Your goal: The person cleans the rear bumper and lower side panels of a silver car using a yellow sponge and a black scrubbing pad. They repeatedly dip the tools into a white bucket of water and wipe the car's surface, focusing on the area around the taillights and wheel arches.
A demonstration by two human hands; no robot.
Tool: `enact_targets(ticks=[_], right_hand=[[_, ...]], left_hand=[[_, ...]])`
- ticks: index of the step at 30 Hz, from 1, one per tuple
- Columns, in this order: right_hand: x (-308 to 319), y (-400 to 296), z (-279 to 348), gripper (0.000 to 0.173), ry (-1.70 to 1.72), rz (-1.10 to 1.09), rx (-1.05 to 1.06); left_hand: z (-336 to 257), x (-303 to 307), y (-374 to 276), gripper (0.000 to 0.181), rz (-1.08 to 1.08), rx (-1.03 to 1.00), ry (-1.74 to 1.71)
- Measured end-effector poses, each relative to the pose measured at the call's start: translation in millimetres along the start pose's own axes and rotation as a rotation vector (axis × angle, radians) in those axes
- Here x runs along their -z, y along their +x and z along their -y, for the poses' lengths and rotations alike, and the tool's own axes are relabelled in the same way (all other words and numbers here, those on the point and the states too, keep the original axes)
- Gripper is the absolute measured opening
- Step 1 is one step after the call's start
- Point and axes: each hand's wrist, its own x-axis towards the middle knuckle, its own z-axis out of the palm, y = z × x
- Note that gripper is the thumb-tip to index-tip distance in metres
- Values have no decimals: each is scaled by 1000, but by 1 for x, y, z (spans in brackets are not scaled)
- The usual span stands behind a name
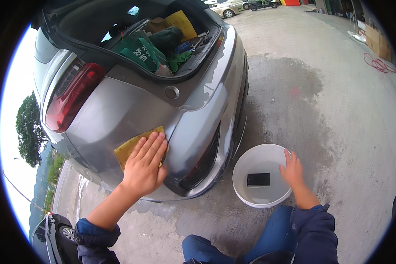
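My left hand (145, 165) lies flat with its fingers together, pressing a yellow sheet of sandpaper (128, 151) against the rear corner of a car's bumper (118, 109). Grey sanded patches and dull paint show on the bumper around it. My right hand (293, 168) is at the right rim of a white plastic bucket (242, 158), fingers apart and thumb over the inside. Whether it touches the rim is unclear. Inside the bucket is a black rectangular block (258, 179) amid what looks like water.
The open car trunk (198, 62) holds a green bag (141, 52), green gloves (178, 61) and a yellow sheet (183, 26). Left of my hand is a red tail light (77, 95). Wet concrete (277, 99) surrounds the bucket. A red hose (379, 64) lies far right; a black car (57, 237) stands lower left.
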Motion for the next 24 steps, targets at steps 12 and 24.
enact_targets(ticks=[12, 24], right_hand=[[-10, 5, -2, 90, -66, 114, -57], [-8, 6, 1, 86, -63, 135, -59]], left_hand=[[-12, -23, 9, 63, -81, 42, -112], [-47, -173, -173, 65, -470, 280, -32]])
